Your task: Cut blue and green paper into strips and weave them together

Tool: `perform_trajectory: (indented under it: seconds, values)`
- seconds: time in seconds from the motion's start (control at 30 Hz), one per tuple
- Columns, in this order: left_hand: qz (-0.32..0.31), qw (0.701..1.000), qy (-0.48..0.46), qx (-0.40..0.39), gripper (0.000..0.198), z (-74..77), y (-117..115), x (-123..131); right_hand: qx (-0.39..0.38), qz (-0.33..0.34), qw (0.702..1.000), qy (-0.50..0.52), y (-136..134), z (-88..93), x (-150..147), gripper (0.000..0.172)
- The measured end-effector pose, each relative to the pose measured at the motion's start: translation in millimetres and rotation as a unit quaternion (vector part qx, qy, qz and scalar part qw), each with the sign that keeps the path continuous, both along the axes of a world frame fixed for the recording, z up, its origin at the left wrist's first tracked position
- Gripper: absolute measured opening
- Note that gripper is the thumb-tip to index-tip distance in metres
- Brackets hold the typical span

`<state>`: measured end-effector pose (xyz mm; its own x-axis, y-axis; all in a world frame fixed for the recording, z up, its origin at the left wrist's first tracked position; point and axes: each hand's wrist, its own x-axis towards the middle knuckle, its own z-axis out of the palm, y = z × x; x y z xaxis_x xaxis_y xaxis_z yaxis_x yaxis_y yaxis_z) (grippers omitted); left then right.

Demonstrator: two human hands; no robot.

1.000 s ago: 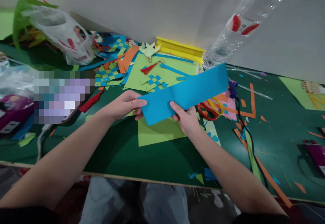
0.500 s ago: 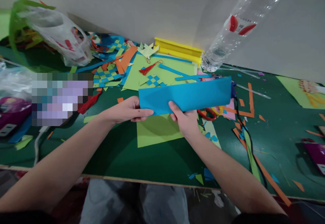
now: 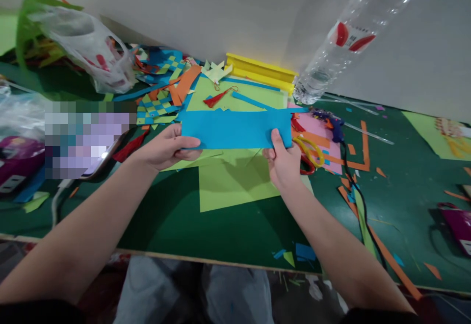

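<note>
Between my two hands a blue paper strip [image 3: 235, 130] is held level above the table, its long side running left to right. My left hand [image 3: 169, 145] pinches its lower left corner, thumb on top. At the lower right end my right hand [image 3: 285, 160] grips it, thumb pressed on the face and fingers behind. Beneath the strip lie green paper sheets [image 3: 235, 182]. Scissors with a yellow and a red handle loop [image 3: 312, 151] rest just right of my right hand. Behind the strip lies a small red tassel [image 3: 217, 99].
Woven blue-green paper pieces [image 3: 156, 108] and orange scraps lie at the back left beside a plastic bag [image 3: 93, 54]. A yellow channel-shaped piece [image 3: 259, 71] and a tall clear bottle [image 3: 338, 44] stand against the wall. A dark blue tool with a black cord [image 3: 336, 130] lies right.
My right hand has slid right to the strip's right end. The strip has shifted left and levelled out, and more of the scissors shows.
</note>
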<state>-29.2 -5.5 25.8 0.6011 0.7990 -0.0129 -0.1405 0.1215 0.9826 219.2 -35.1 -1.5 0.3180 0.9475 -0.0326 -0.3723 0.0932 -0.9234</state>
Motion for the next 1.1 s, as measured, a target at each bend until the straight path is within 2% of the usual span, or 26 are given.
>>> perform_trajectory:
  seconds: [0.13,0.37,0.47,0.6,0.63,0.7,0.8,0.9,0.97,1.03,1.1]
  values:
    - [0.023,0.999,-0.037,-0.002,0.061,2.1,0.0,-0.3,0.001,0.012,1.0,-0.016,-0.1,-1.0,0.5,0.052]
    - [0.057,0.997,-0.06,0.007,0.069,8.4,4.0,0.9,0.039,-0.005,0.996,-0.082,5.3,0.7,10.6,0.051]
    - [0.086,0.995,-0.039,-0.025,0.062,5.7,8.9,0.4,0.04,-0.017,0.994,-0.097,8.1,1.7,15.2,0.048]
    - [0.2,0.975,0.029,-0.09,0.042,-3.6,19.2,-4.3,0.021,-0.05,0.994,-0.093,13.6,1.9,23.8,0.049]
    - [0.252,0.964,0.035,-0.082,0.039,-5.7,21.7,-6.4,0.018,-0.05,0.995,-0.09,15.0,1.9,26.1,0.049]
    - [0.343,0.938,0.034,-0.048,0.034,-8.2,25.2,-10.9,0.006,-0.027,0.996,-0.088,16.7,1.5,29.6,0.05]
    - [0.449,0.89,0.041,0.068,0.023,-7.4,24.8,-14.5,-0.043,0.056,0.989,-0.131,14.9,0.1,30.8,0.043]
    - [0.483,0.84,0.115,0.221,0.014,-4.7,17.4,-10.3,-0.099,0.148,0.948,-0.265,8.2,-1.3,26.5,0.041]
    - [0.428,0.818,0.207,0.325,0.014,-4.1,10.6,-3.0,-0.094,0.178,0.896,-0.396,3.2,-0.8,22.1,0.045]
    - [0.351,0.781,0.29,0.428,0.014,-5.6,4.0,6.1,-0.053,0.138,0.834,-0.532,-1.0,2.4,18.7,0.046]
    - [0.221,0.75,0.353,0.514,0.015,-9.0,-2.0,15.3,-0.016,0.044,0.765,-0.642,-4.2,9.8,18.5,0.048]
